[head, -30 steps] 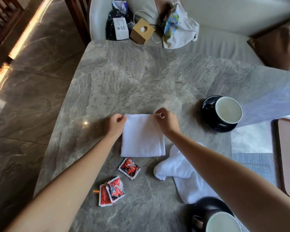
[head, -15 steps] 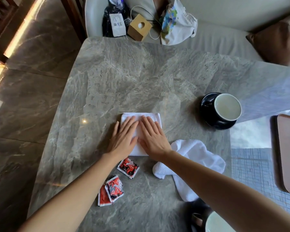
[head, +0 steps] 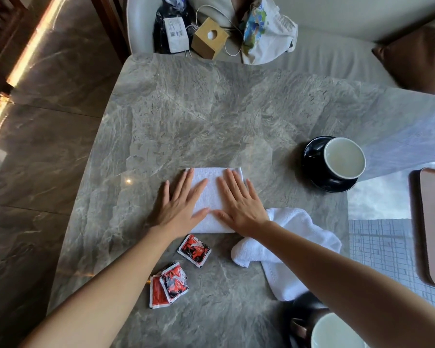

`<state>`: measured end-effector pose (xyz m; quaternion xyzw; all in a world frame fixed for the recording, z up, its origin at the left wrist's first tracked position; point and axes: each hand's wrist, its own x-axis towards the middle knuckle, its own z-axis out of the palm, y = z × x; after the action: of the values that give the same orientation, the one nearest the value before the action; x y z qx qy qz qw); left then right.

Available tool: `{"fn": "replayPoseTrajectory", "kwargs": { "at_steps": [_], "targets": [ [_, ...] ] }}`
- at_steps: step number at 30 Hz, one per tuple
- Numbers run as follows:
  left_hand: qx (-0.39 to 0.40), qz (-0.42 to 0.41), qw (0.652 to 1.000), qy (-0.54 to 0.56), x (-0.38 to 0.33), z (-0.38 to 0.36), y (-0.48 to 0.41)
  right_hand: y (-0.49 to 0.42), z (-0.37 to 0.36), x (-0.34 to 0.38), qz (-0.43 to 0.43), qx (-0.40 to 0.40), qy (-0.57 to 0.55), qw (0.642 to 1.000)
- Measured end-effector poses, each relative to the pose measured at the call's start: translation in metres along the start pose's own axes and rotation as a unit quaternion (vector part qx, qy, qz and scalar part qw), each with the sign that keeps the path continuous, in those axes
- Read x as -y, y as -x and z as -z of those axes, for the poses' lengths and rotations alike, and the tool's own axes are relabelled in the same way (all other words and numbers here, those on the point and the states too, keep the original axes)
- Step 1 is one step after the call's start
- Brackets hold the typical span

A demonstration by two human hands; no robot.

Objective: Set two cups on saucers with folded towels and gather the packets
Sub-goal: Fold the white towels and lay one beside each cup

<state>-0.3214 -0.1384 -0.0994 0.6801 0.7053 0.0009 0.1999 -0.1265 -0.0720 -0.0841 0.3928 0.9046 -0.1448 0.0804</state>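
Squarely on the folded towel (head: 212, 194), both hands press flat against the marble table (head: 211, 109).
The left hand (head: 177, 209) covers the towel's left edge and the right hand (head: 241, 207) its right, fingers straight and slightly spread, thumbs nearly meeting; white cloth shows between them and just past the fingertips. Back from the right fingers, beside the wrist, lies a loose towel (head: 299, 227); back from the left fingers sits a red packet (head: 194, 250), then two overlapping packets (head: 170, 285). Well right of the right fingers, a cup (head: 344, 158) stands on a dark saucer (head: 312, 156).
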Motion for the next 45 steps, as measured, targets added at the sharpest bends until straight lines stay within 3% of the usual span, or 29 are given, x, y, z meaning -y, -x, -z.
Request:
{"fn": "replayPoseTrajectory", "kwargs": {
  "at_steps": [8,9,11,13,15,17,26,29,32,37,41,45],
  "targets": [
    [0.06,0.005,0.998,0.033,-0.005,0.019,-0.003,-0.001,0.017,0.002,0.011,0.011,-0.046,0.999],
    [0.039,0.006,0.997,0.06,-0.008,0.026,0.001,0.002,0.023,0.001,0.018,-0.015,-0.078,0.997],
    [-0.08,-0.01,0.99,0.116,-0.014,0.039,0.011,0.011,0.031,0.0,0.069,-0.102,-0.096,0.988],
    [-0.154,-0.052,0.981,0.107,-0.019,0.047,0.023,0.024,0.033,0.0,0.136,-0.111,-0.062,0.982],
    [-0.128,-0.083,0.986,0.067,-0.024,0.043,0.036,0.035,0.028,0.001,0.153,-0.013,-0.021,0.988],
    [-0.072,-0.081,0.993,0.049,-0.027,0.037,0.042,0.038,0.022,0.004,0.114,0.074,0.001,0.991],
    [-0.001,-0.037,0.999,0.002,-0.033,0.027,0.044,0.029,0.034,0.007,0.048,0.041,-0.089,0.994],
    [-0.026,-0.039,0.999,0.016,-0.031,0.031,0.043,0.03,0.046,0.007,0.045,-0.007,-0.137,0.989],
    [-0.089,-0.026,0.993,0.079,-0.026,0.035,0.042,0.033,0.052,0.005,0.058,-0.036,-0.132,0.989],
    [-0.098,0.002,0.988,0.116,-0.024,0.04,0.038,0.037,0.044,0.002,0.066,0.013,-0.029,0.997],
    [-0.061,0.034,0.979,0.192,-0.014,0.047,0.034,0.028,0.046,0.0,-0.011,-0.001,-0.114,0.993],
    [-0.013,0.068,0.927,0.368,-0.002,0.046,0.025,0.027,0.051,-0.006,-0.049,-0.054,-0.16,0.985]
  ]
}}
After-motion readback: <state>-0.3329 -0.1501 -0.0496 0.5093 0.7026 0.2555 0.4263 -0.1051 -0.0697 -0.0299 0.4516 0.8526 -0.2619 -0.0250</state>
